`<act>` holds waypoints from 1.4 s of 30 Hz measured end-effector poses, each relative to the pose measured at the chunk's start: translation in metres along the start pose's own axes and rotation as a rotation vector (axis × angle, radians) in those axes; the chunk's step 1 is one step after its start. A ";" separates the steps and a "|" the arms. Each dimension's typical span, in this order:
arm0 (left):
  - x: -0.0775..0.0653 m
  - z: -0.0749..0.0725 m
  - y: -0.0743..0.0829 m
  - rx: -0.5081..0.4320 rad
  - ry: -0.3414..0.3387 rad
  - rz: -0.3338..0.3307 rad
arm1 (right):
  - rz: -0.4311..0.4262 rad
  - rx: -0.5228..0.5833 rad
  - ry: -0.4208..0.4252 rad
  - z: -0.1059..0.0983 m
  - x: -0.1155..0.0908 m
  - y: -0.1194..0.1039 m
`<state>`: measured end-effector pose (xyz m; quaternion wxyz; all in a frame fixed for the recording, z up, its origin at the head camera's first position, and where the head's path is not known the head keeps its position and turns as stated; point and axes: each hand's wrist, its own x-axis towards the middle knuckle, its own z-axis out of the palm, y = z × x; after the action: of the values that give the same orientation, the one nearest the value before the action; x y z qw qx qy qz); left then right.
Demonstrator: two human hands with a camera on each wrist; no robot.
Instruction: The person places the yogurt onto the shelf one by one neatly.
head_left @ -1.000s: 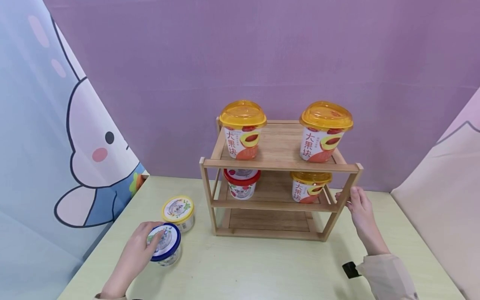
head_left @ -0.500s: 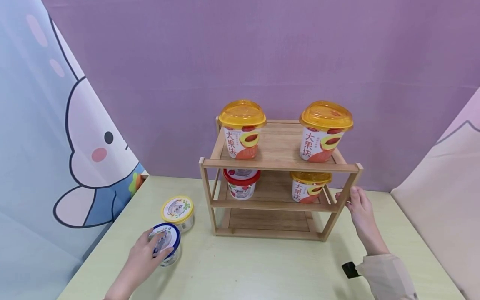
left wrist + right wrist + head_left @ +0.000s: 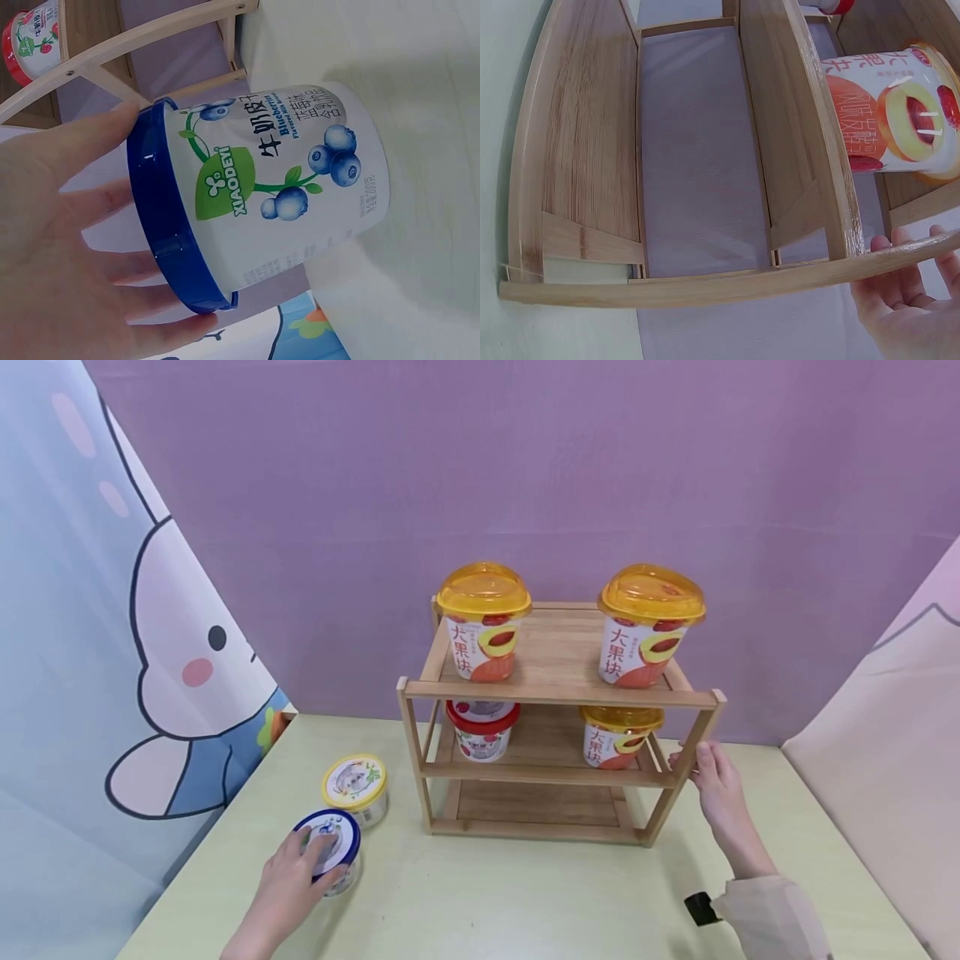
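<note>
Left hand (image 3: 281, 881) gripping blue-lidded tub (image 3: 277, 169), toward surface's (image 3: 525, 902) left edge; yellow-lidded tub (image 3: 356, 781) just behind. Right hand (image 3: 722, 789) grips right post (image 3: 667, 802) of cup-laden rack (image 3: 555, 693).

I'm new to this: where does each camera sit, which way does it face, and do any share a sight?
Head: worn on the head, facing forward and down at the wooden rack; the left hand, right hand and right sleeve show.
Left wrist: worn there, facing the blue-lidded cup; part of the left hand shows.
Right wrist: worn there, facing the wooden rack's side; part of the right hand shows.
Shared: head and right wrist both show the wooden rack.
</note>
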<state>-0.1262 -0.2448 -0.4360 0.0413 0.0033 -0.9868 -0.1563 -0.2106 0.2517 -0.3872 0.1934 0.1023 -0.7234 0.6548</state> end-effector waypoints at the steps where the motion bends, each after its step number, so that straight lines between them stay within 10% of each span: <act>1: 0.000 0.000 0.000 0.000 -0.003 0.001 | -0.010 -0.006 0.000 0.000 0.000 0.000; 15: 0.004 -0.005 -0.004 -0.100 0.064 0.181 | -0.035 0.047 -0.012 -0.002 0.002 0.002; 28: 0.005 -0.002 -0.006 -0.132 0.090 0.201 | -0.032 0.077 -0.020 -0.003 0.002 0.003; 36: 0.004 0.004 -0.009 -0.117 0.186 0.114 | -0.023 0.079 -0.027 -0.004 -0.001 0.001; 42: 0.005 0.004 -0.009 -0.124 0.090 0.013 | -0.023 0.117 -0.016 -0.004 0.002 -0.002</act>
<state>-0.1315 -0.2526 -0.4421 0.0869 0.0012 -0.9724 -0.2167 -0.2112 0.2555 -0.3846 0.1887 0.1269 -0.6842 0.6929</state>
